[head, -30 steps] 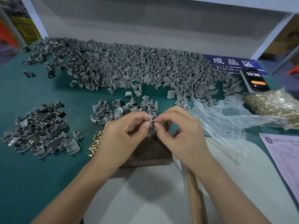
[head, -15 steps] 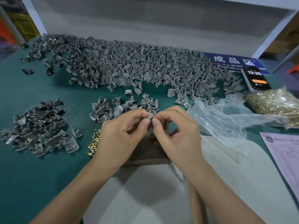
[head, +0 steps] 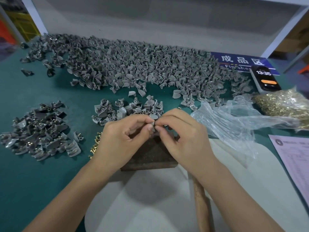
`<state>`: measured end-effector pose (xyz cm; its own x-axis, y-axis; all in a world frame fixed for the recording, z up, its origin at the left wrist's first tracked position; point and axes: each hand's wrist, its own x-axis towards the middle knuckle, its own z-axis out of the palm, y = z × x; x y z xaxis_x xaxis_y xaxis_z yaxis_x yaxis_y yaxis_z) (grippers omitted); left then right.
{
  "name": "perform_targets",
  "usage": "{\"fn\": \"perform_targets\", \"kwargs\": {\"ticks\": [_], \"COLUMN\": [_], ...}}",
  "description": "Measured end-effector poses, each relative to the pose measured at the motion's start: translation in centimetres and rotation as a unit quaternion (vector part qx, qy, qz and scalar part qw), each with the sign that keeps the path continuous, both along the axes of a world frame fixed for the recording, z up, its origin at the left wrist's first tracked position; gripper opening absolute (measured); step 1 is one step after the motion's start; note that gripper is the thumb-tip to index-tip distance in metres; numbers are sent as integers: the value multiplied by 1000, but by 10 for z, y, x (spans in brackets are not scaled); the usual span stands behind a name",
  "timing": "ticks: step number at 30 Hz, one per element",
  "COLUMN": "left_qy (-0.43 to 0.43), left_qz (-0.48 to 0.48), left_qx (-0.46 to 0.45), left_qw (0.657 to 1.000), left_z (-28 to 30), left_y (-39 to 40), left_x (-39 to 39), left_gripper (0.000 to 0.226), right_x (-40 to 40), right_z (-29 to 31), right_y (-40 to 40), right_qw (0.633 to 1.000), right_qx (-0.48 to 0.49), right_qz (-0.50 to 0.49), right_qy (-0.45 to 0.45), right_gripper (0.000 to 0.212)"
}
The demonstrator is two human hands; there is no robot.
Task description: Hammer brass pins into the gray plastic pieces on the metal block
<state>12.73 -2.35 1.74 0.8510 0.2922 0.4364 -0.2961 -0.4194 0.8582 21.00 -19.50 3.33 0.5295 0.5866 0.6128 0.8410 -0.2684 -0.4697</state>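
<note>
Left hand (head: 122,139), right hand (head: 184,139) both pinch gray piece (head: 153,124) above metal block (head: 150,156).

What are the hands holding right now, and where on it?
Both hands, left and right, pinch one small gray plastic piece by its sides between their fingertips, above the metal block.

a phone (head: 265,79) showing 13:35 lies at the far right of the green bench (head: 33,178), just beside a blue sign (head: 240,61). crumpled clear plastic (head: 234,124) spreads nearer, a pink printed sheet (head: 294,158) at the right edge.
</note>
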Motion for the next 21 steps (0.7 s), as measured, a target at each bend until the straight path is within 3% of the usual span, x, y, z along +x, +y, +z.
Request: {"fn": "perform_targets", "kwargs": {"ticks": [5,16,21], "left_qy": [16,73,47], "left_qz": [-40,-63,-87], "left_qx": [-21,-158,-186], "left_qw": [999,983,978], "left_z": [7,11,9], "left_y": [0,-3,-3], "left_x": [0,1,3], "left_gripper": [14,19,16], "right_x": [1,-1,1], "right_z": [4,7,6], "right_y": [-3,-1,-1], "right_qw": [995,994,992], "right_qx": [46,53,65], "right_qz": [6,-8,9], "right_qy": [88,94,104], "right_gripper": [6,8,11]}}
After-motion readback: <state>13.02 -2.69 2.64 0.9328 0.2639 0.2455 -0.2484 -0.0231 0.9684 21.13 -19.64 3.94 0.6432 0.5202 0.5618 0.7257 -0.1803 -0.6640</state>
